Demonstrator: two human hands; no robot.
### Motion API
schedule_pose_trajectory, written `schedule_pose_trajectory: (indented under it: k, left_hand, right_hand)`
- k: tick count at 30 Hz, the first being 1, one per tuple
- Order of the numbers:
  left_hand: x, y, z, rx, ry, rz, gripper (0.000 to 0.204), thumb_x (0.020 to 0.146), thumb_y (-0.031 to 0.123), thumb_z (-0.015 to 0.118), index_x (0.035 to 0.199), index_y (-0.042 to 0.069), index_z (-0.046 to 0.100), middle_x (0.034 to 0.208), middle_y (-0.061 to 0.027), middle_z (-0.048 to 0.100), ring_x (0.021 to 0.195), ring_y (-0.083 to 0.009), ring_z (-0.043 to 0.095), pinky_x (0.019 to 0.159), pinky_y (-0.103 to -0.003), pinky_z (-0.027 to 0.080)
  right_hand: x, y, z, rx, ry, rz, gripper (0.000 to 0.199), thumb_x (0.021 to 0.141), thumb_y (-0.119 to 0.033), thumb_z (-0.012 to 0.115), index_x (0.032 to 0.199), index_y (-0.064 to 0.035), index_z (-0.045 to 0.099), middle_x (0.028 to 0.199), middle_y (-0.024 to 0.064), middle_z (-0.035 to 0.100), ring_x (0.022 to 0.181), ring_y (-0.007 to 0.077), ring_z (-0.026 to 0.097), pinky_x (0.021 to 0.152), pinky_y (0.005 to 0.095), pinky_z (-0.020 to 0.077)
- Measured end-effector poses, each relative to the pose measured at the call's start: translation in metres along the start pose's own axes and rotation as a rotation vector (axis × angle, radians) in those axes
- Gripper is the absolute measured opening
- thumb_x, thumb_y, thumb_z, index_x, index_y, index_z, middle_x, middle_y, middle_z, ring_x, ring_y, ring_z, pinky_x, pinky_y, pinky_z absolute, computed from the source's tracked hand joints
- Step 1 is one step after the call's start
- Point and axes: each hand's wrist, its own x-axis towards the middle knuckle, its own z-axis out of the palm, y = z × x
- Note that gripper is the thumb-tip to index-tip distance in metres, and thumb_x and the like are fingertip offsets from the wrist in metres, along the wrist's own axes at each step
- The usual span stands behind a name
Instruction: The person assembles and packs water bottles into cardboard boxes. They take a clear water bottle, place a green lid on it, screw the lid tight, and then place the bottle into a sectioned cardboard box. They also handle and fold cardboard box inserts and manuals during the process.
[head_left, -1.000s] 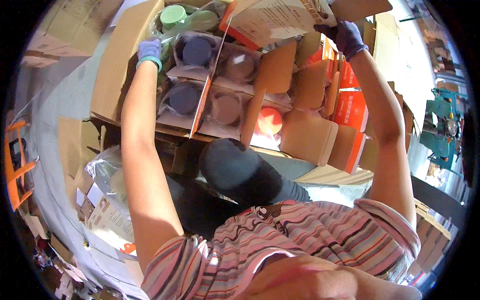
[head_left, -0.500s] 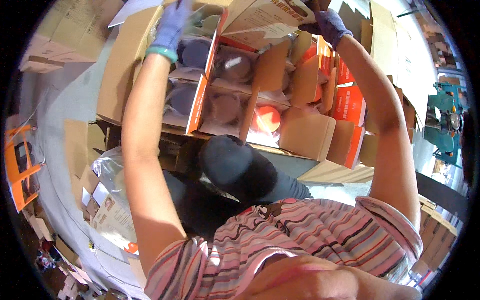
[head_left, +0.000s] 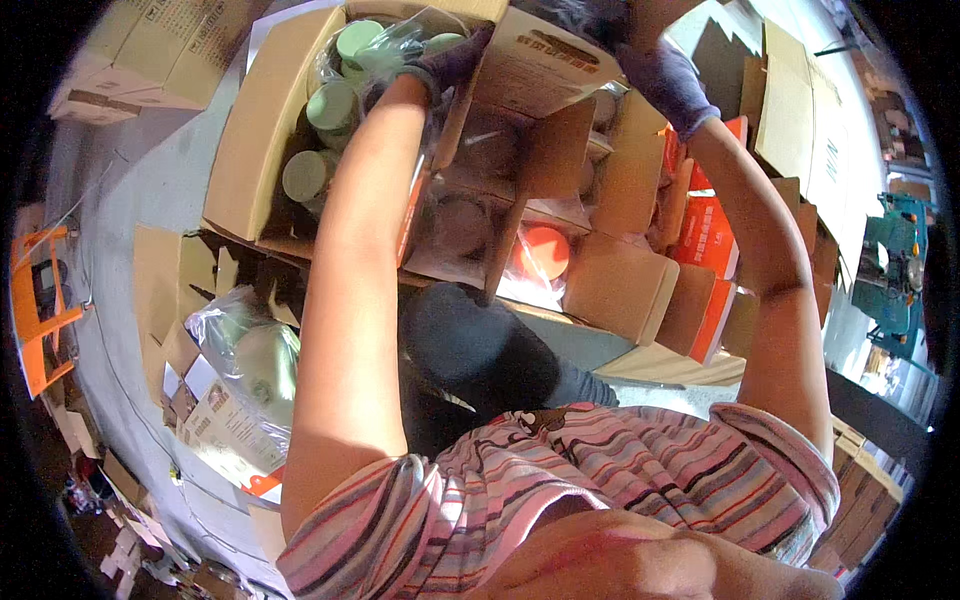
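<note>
In a large brown cardboard box [head_left: 243, 150], an upright carton with a printed face and handle slot [head_left: 515, 75] stands between my hands. My left hand [head_left: 455, 68], in a purple glove, is closed at the carton's left edge; its fingertips are in shadow. My right hand [head_left: 672, 88], gloved too, grips its upper right side, fingers partly hidden. Pale green cylinders [head_left: 308, 175], some under clear plastic, stand left of my left forearm. Below the carton, dark round items lie in film-covered compartments, with an orange-red round item [head_left: 541, 252] near the front.
Brown flaps [head_left: 618, 285] stick out toward my knee [head_left: 470, 335]. Red-orange cartons [head_left: 705, 235] stand to the right. A lower box on the left holds a plastic-wrapped bundle [head_left: 265, 365]. Stacked boxes [head_left: 160, 50] are at far left, beside an orange frame [head_left: 40, 310].
My left hand has moved right, to the carton's edge. The panel with the orange edge has shifted right, and green cylinders now show where dark round items were. My right hand has lowered slightly.
</note>
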Motion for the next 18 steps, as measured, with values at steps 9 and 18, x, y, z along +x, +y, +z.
schedule_pose_trajectory:
  k: [9,18]
  left_hand:
    - [0.011,-0.034,0.032,1.901,0.65,0.318,0.056,0.087,0.054,0.046,0.118,0.01,0.062,0.122,-0.0199,0.06,0.113,-0.0377,0.057,0.098,-0.046,0.043]
    - [-0.06,0.054,-0.039,1.556,0.957,0.865,0.046,0.089,0.04,0.057,0.112,0.002,0.066,0.107,-0.015,0.07,0.093,-0.0284,0.067,0.087,-0.041,0.048]
  right_hand:
    - [0.053,0.007,0.068,-0.084,-0.059,-0.173,0.081,0.08,-0.036,0.059,0.147,-0.0074,0.024,0.149,0.0251,0.023,0.14,0.0439,0.018,0.11,0.0592,0.017]
    - [0.116,-0.043,0.027,-0.161,-0.323,0.015,0.082,0.085,-0.069,0.04,0.142,-0.0106,0.039,0.147,0.0224,0.034,0.135,0.0381,0.035,0.11,0.0455,0.0311]
